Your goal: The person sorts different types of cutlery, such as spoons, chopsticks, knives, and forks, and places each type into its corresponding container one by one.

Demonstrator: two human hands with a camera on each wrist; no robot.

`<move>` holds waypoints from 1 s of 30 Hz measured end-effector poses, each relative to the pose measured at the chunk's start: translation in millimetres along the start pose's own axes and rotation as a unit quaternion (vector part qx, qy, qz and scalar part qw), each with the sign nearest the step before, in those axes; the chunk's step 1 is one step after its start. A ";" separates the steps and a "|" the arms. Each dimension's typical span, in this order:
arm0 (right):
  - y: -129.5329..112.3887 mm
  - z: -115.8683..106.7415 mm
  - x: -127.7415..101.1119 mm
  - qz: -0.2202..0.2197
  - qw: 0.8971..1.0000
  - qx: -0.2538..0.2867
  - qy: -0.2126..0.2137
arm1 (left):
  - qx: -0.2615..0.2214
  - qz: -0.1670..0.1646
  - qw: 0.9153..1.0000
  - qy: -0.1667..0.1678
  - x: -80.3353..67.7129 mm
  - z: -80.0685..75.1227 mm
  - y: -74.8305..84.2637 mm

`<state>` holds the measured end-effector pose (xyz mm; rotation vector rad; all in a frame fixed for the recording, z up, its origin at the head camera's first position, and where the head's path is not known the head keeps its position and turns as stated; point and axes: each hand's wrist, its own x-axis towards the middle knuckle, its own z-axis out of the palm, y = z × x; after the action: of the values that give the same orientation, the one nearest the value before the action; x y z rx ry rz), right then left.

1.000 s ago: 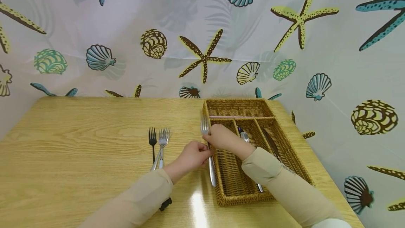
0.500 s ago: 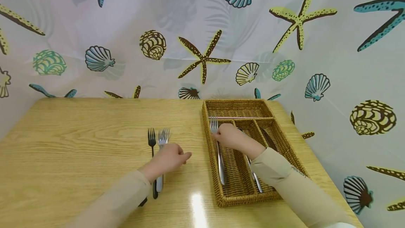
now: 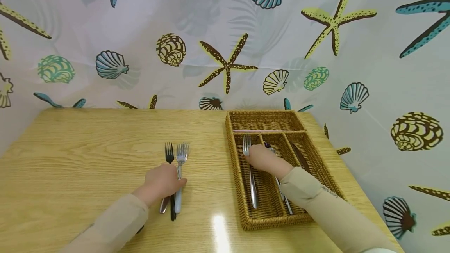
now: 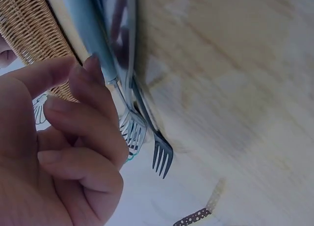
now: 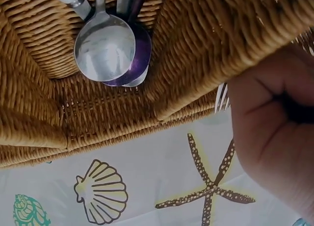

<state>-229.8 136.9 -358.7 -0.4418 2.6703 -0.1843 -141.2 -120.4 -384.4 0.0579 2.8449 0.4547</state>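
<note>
In the head view my right hand (image 3: 263, 158) pinches a silver fork (image 3: 253, 190), held at its neck over the left long compartment of the wicker cutlery tray (image 3: 242, 221). Its tines (image 5: 222, 97) show beside the hand in the right wrist view. My left hand (image 3: 159, 182) is over several forks on the table: a black fork (image 3: 169, 152), a fork with a light-blue handle (image 4: 91, 35) and a silver one (image 4: 122, 39). Its fingers bend loosely beside the handles, with thumb and index fingertip close to the light-blue one. Whether they touch it is unclear.
Spoons (image 5: 105, 47) lie in the tray's middle compartment. A dark-bladed knife (image 3: 300, 157) lies in the right one, and a thin pinkish item (image 3: 263, 130) in the back one. A patterned curtain (image 3: 140, 30) hangs behind the wooden table (image 3: 88, 159).
My right hand has carried the silver fork rightward from the tray's left rim into the left compartment. My left hand has let go of that fork and moved left over the other forks.
</note>
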 end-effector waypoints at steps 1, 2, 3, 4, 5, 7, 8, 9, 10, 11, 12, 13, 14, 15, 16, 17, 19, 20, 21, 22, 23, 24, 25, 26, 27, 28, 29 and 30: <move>-0.6 1.9 0.8 0.000 1.000 -0.006 0.000 | 0.000 -0.002 1.000 0.000 -0.4 0.6 0.0; -1.6 3.6 1.0 -0.001 1.000 -0.010 0.002 | -0.002 -0.003 1.000 0.000 -0.9 1.1 0.0; -2.5 5.3 1.1 -0.003 1.000 -0.016 0.004 | -0.002 -0.003 1.000 -0.001 -1.1 1.9 0.0; -3.5 6.9 0.9 -0.007 1.000 -0.025 0.008 | -0.002 -0.003 1.000 -0.001 -1.2 2.8 0.2; -4.5 8.1 0.6 -0.009 0.999 -0.031 0.010 | -0.003 -0.003 1.000 0.000 -1.0 3.8 0.3; -4.8 11.2 1.9 -0.016 0.999 -0.047 0.011 | -0.004 -0.002 1.000 0.001 -0.5 5.9 1.1; -4.6 13.1 3.4 -0.019 0.998 -0.056 0.010 | -0.003 0.000 1.000 0.003 -0.2 6.8 1.6; -3.1 15.9 7.4 -0.016 0.998 -0.065 0.005 | -0.003 0.001 1.000 0.006 0.1 7.9 1.9; 1.0 20.8 13.3 -0.020 0.997 -0.078 0.005 | -0.003 0.001 1.000 0.009 0.4 8.7 2.2; 5.2 25.6 18.3 -0.031 0.995 -0.096 0.011 | -0.003 0.000 1.000 0.012 0.7 9.6 2.5; 16.3 36.8 32.0 -0.043 0.993 -0.111 0.019 | -0.004 -0.001 1.000 0.014 0.9 10.2 2.7; 29.6 50.3 48.1 -0.054 0.991 -0.122 0.031 | -0.003 -0.002 1.000 0.016 1.0 10.6 2.9; 44.9 65.4 65.5 -0.077 0.986 -0.141 0.049 | -0.003 -0.004 1.000 0.016 0.9 10.9 3.1; 60.2 79.9 82.1 -0.094 0.981 -0.156 0.063 | -0.005 -0.006 1.000 0.016 1.0 11.2 3.3; 71.9 91.1 95.3 -0.099 0.980 -0.159 0.068 | -0.006 -0.007 1.000 0.016 1.0 11.4 3.4; 82.2 101.4 106.4 -0.112 0.976 -0.168 0.079 | -0.009 -0.008 1.000 0.015 1.3 11.7 3.4; 85.6 105.8 112.1 -0.108 0.978 -0.168 0.068 | -0.019 -0.011 1.000 0.016 1.4 11.8 3.4; 77.4 98.5 103.9 -0.096 0.981 -0.162 0.054 | -0.025 -0.013 0.999 0.017 1.7 11.9 3.3; 64.9 86.9 90.9 -0.073 0.986 -0.146 0.036 | -0.035 -0.016 0.999 0.019 2.1 11.9 3.1; 50.7 74.0 76.7 -0.052 0.990 -0.131 0.023 | -0.044 -0.017 0.999 0.021 2.3 11.6 3.0; 37.7 62.0 59.5 -0.055 0.989 -0.131 0.029 | -0.054 -0.020 0.998 0.022 2.8 11.2 3.1; 24.6 49.0 44.5 -0.038 0.993 -0.112 0.022 | -0.063 -0.022 0.997 0.025 3.3 10.8 3.2; 13.2 37.4 31.8 -0.019 0.996 -0.090 0.016 | -0.071 -0.023 0.997 0.028 3.9 10.4 3.2; 6.3 29.7 22.4 -0.015 0.997 -0.076 0.020 | -0.080 -0.024 0.996 0.031 4.2 10.0 3.1; 1.0 23.2 15.1 -0.011 0.998 -0.064 0.025 | -0.088 -0.023 0.995 0.034 4.6 9.7 3.2; -2.8 18.3 10.2 -0.006 0.998 -0.051 0.026 | -0.094 -0.022 0.995 0.037 5.0 9.4 3.2; -5.2 14.1 6.6 0.000 0.999 -0.040 0.027 | -0.100 -0.020 0.994 0.039 5.2 9.1 3.2; -5.7 11.5 7.6 0.011 0.999 -0.026 0.024 | -0.106 -0.018 0.993 0.042 5.2 8.9 3.0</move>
<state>-229.8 128.3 -370.9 -0.4284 2.7319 -0.1211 -143.9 -114.4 -392.8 -0.0548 2.8556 0.7644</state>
